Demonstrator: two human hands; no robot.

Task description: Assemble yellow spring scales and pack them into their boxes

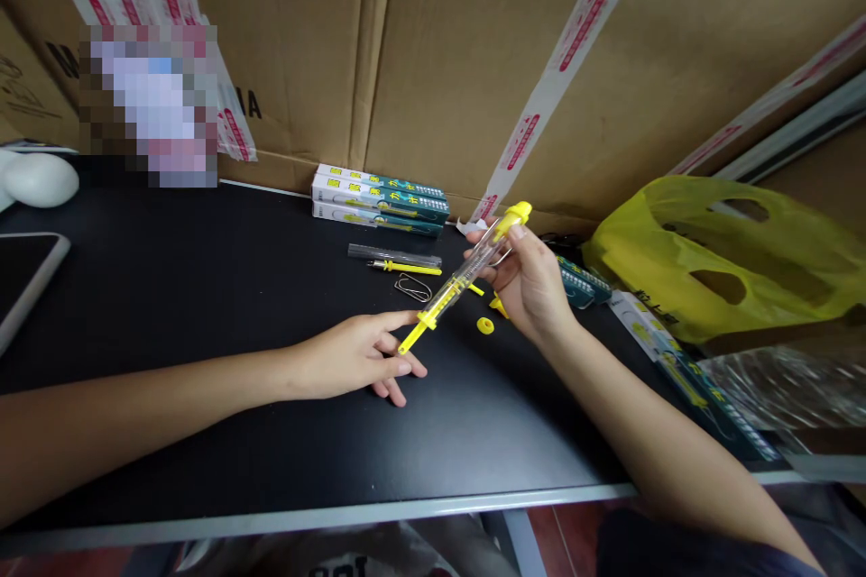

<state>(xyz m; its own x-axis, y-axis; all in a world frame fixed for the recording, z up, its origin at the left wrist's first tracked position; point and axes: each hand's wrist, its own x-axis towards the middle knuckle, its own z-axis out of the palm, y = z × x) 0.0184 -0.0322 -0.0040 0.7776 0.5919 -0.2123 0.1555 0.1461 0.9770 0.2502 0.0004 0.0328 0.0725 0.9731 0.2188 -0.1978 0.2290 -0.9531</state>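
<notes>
My right hand [531, 284] grips a spring scale [461, 279] near its yellow top cap. The scale has a clear tube with a spring inside and is tilted above the table. My left hand [365, 356] has its fingers apart beside the scale's lower end. The index fingertip is at the yellow collar, and whether it touches is unclear. Behind the scale lie a clear tube [394, 255], a yellow rod with a metal end [406, 268] and a bent wire hook [412, 288]. A yellow ring [485, 325] rests below my right hand, which partly hides other yellow pieces.
Stacked boxes [379, 200] stand at the back against a large cardboard carton [446, 63]. Another box [694, 374] lies at right, near a yellow plastic bag [677, 225] and clear plastic wrap [791, 388]. A phone-like device [27, 279] and a white rounded object [41, 179] are at left.
</notes>
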